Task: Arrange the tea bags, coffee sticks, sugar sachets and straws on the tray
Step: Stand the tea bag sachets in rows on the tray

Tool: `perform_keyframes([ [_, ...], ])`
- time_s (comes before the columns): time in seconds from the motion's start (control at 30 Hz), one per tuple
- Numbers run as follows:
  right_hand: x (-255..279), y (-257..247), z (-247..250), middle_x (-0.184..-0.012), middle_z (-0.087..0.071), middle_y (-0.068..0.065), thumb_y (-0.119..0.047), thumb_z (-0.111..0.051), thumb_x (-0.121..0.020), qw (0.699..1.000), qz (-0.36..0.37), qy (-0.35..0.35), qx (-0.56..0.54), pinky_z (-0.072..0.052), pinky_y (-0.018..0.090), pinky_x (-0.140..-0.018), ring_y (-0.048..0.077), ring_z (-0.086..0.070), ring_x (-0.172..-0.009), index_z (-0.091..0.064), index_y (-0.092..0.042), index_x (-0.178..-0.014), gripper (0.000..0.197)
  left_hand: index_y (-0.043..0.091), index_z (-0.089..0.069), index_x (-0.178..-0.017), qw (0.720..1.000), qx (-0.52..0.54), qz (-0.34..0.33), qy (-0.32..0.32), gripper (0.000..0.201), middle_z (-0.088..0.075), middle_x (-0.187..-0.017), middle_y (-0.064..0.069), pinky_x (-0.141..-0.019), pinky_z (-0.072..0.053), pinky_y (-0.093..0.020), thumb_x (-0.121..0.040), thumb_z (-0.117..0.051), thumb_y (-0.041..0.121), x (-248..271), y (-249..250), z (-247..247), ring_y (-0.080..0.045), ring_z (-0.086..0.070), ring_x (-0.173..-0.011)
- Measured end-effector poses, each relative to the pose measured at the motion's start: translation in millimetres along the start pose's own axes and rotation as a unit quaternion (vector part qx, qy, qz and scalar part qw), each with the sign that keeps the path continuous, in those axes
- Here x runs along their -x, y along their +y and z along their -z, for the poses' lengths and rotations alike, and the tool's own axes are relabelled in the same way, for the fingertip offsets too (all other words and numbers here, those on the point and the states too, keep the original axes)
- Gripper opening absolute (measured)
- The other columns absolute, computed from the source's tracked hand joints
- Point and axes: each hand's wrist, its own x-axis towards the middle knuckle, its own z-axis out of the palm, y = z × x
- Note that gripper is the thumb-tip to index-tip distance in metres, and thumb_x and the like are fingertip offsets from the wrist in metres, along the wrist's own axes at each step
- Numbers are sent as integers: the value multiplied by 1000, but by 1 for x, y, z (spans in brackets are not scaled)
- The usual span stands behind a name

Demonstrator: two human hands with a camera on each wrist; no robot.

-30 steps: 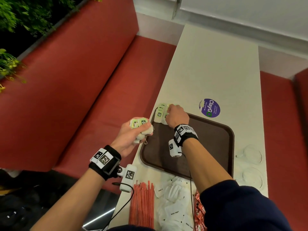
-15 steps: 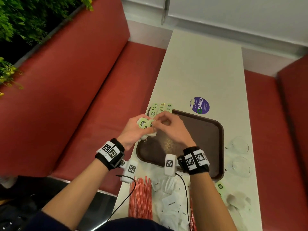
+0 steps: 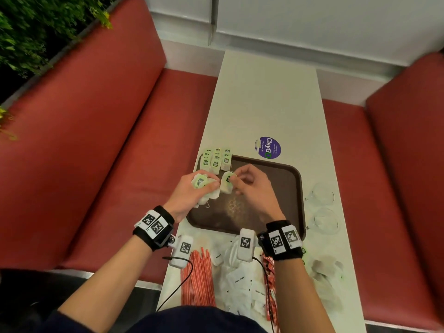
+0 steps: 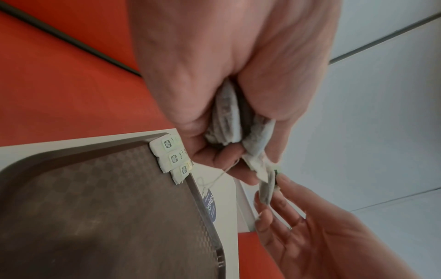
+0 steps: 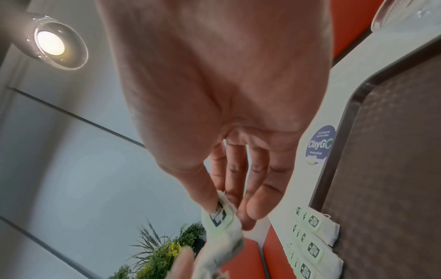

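Observation:
My left hand (image 3: 192, 193) grips a bunch of tea bags (image 3: 200, 182) over the left edge of the brown tray (image 3: 283, 195). My right hand (image 3: 242, 181) pinches a single tea bag (image 3: 227, 181) by its green tag, right beside the bunch. In the right wrist view thumb and forefinger hold that tea bag (image 5: 220, 219). In the left wrist view the bunch (image 4: 226, 120) is squeezed in the left palm. Rows of tea bags (image 3: 216, 158) lie overlapping on the tray's far left corner. Red-striped straws (image 3: 198, 277), white sugar sachets (image 3: 240, 280) and red coffee sticks (image 3: 270, 284) lie on the table near me.
Two clear glasses (image 3: 323, 195) stand on the white table (image 3: 264, 104) right of the tray. More loose tea bags (image 3: 324, 267) lie at the near right. A purple sticker (image 3: 270, 147) sits beyond the tray. Red bench seats flank the table.
My right hand came back from the tea bag rows at the tray's far corner to the left hand's bunch and now pinches one tea bag from it.

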Motion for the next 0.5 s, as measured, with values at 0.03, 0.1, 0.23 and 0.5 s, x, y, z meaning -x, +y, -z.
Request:
perform_keyframes([
  [0.03,2,0,0,-97,-79,-2,-26,-79,-99,1000,4,8,-2,-64,31,-75,18,-77,-91,-71,-20,-104,11,17,-78,-110,1000,-2,2,-2,25,-75,-96,-13,-49,-43,-26,-91,-87,30,0,1,-2,-27,-63,-76],
  [0.1,4,1,-1,-97,-79,-2,-28,-80,-98,1000,6,9,-7,-67,38,-80,22,-77,-94,-71,-21,-104,12,17,-77,-113,1000,-12,4,-2,31,-75,-92,-12,-50,-45,-26,-88,-89,32,-1,0,-4,-19,-63,-71],
  [0.23,4,2,-1,-97,-80,0,-29,-82,-97,1000,6,-1,-9,-67,47,-85,24,-78,-95,-73,-22,-104,12,20,-80,-101,998,-56,-4,9,18,-77,-89,-15,-62,-53,-37,-87,-91,24,-7,-9,-4,-22,-68,-73],
  [0.5,-16,24,-13,-93,-82,2,-24,-84,-95,999,-34,-10,-14,-63,50,-95,17,-77,-88,-75,-21,-108,16,14,-78,-105,998,-24,10,64,21,-75,-81,-3,-49,-49,-25,-88,-89,19,-23,-17,-2,-9,-63,-61],
])
